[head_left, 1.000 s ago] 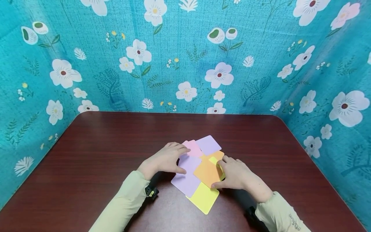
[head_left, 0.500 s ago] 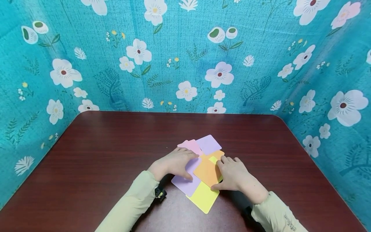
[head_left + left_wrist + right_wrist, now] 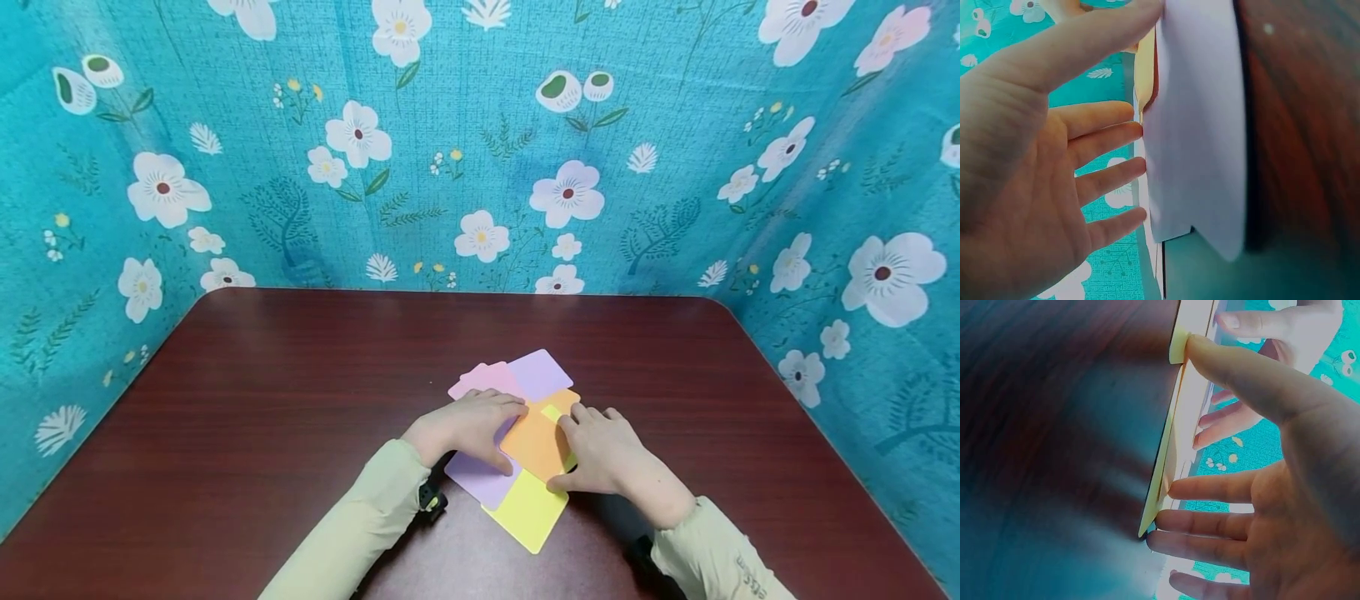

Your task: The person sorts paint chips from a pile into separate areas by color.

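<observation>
Less gap now between spread left hand (image 3: 474,423) and spread right hand (image 3: 604,450), thanks to the left's slide over near lilac card (image 3: 480,482). Probably bracketing the pile (image 3: 534,443) better.

A teal cloth (image 3: 450,83) is hanging around a table (image 3: 300,375).
White flowers (image 3: 169,190) and green leaves (image 3: 611,117) are patterning its back and sides; the dark red-brown top is showing wood grain and rounded far corners, and pale light is shining on its near part.
</observation>
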The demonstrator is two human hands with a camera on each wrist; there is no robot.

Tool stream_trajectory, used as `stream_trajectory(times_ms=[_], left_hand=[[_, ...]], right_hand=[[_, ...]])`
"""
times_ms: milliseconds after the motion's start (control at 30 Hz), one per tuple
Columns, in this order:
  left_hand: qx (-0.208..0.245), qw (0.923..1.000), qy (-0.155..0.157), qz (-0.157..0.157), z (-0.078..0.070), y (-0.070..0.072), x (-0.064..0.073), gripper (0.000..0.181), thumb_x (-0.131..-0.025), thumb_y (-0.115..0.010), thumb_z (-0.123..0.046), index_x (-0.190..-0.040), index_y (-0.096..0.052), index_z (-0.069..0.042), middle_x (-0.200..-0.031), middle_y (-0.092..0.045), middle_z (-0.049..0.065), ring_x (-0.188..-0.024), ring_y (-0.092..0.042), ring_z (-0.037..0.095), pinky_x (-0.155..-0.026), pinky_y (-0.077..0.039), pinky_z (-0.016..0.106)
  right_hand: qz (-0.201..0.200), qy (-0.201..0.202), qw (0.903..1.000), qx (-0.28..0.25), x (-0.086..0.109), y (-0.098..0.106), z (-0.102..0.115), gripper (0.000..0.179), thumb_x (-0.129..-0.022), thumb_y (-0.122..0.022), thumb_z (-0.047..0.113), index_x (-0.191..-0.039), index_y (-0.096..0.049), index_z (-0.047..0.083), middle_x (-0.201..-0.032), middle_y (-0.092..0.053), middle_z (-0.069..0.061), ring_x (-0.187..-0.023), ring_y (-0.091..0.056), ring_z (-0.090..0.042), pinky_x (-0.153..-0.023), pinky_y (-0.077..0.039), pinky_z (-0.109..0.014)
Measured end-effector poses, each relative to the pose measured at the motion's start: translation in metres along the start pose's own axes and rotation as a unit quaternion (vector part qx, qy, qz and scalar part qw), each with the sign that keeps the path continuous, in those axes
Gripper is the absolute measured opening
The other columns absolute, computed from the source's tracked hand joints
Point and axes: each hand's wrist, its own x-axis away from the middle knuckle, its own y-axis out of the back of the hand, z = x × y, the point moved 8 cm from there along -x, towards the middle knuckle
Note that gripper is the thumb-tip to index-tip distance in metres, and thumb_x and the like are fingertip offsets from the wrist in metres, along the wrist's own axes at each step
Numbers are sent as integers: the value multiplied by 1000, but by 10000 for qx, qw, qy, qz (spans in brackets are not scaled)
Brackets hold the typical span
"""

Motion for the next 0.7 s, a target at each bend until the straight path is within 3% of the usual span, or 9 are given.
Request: stream_trajectory(times_ms=[367, 700], left_hand=[[-375, 9988, -102, -291, -6, 2, -7, 70, -68, -72, -43, -128, -48, -17, -126, -50, -4, -112, -44, 16, -95, -33, 40], [-488, 9970, -128, -585, -6, 4, -9, 61, -63, -74, -47, -114, -58, -17, -105, -51, -5, -97, -44, 13, -94, -32, 37]], right_hand=[[-166, 156, 9997, -45, -2, 0, 0, 69, -56, -72, 59, -102, -58, 10, -88, -50, -4, -80, -52, -20, -74, -43, -43], [-148, 397, 9990, -165, -3, -1, 4, 61, -55, -74, 49, -101, -57, 11, -85, -48, 1, -82, -52, -18, -81, -42, -44]])
